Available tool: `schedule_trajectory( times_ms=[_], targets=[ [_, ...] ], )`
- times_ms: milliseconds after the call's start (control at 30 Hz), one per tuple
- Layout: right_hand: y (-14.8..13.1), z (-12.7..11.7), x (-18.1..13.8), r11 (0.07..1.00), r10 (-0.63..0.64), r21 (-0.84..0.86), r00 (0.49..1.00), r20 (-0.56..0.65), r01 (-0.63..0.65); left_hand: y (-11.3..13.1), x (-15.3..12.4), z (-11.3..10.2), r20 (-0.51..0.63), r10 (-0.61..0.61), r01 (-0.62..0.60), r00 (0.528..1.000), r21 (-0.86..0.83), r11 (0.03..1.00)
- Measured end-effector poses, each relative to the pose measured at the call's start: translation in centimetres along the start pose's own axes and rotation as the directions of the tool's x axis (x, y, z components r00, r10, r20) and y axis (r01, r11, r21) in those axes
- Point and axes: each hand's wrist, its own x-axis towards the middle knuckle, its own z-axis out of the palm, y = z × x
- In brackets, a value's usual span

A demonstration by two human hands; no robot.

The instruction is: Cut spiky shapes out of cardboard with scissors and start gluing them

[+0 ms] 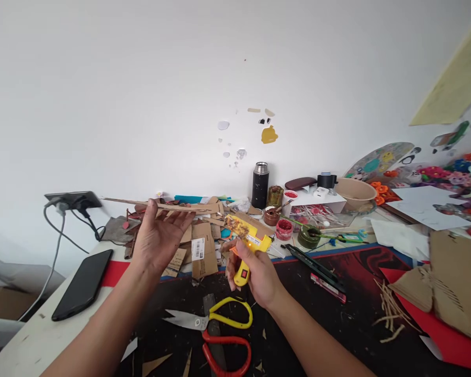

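My left hand (157, 238), palm up, holds a long thin cardboard strip (168, 207) between thumb and fingers, roughly level above the desk. In my right hand (255, 269) is a yellow hot glue gun (241, 226), gripped by its handle. Its nozzle points left, close to the right end of the strip; whether they touch I cannot tell. A small orange light glows on the gun's side. Below the hands lie scissors (204, 322) with one yellow and one red handle, blades apart, resting across a dark flat bar.
Cardboard scraps (204, 248) are heaped behind the hands. A black flask (260, 186), paint jars (284, 229) and a beige bowl (355, 192) stand along the wall. A phone (82, 285) and power strip (74, 200) are left; a utility knife (316, 267) and folded cardboard (459, 285) are right.
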Motion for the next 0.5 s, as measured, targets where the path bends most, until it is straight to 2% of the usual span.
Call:
schedule_trajectory(
  times_ms=[167, 367, 500],
  targets=[
    [-0.3, 0.6, -0.4, 0.997, 0.042, -0.061, 0.999, 0.031, -0.040, -0.6, 0.6, -0.8, 0.025, -0.002, 0.000, 1.000, 0.054, 0.999],
    [-0.8, 0.9, -0.6, 0.996, -0.012, -0.087, 0.999, -0.041, 0.008, -0.9, 0.5, -1.1, 0.080, 0.056, -0.064, 0.995, 0.108, 0.992],
    [-0.5, 1.1, -0.8, 0.995, -0.015, -0.094, 1.000, -0.025, 0.013, -0.9, 0.2, -0.8, 0.122, 0.074, -0.086, 0.990, 0.104, 0.991]
  ],
)
